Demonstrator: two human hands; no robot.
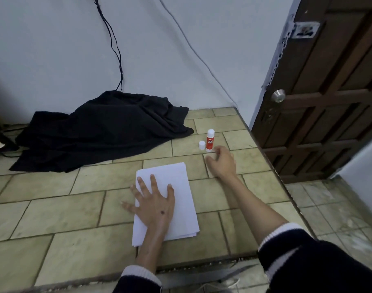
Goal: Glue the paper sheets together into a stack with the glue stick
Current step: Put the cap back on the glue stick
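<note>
Two hands are seen over the tiled counter (54,208). The left hand (153,206) is laid flat, fingers spread, on the paper sheets (181,199), which lie in a loose white pile with its long axis running roughly from six to twelve o'clock. The right hand (222,161) is stretched out at about one o'clock from the pile, its grip loosely open and curled, with nothing held in it. The glue stick (210,140) stands upright just beyond those fingertips — at roughly eleven o'clock from the right hand — and whether it is touched yet cannot be told. A small white cap (201,145) stands just beside the stick at its nine o'clock. The stick's long axis is vertical, so a grasp around its red barrel from the side is judged likely, and the right hand is plainly the nearer one. A black cloth (100,132) lies heaped well apart at ten o'clock — clear of the reach.
</note>
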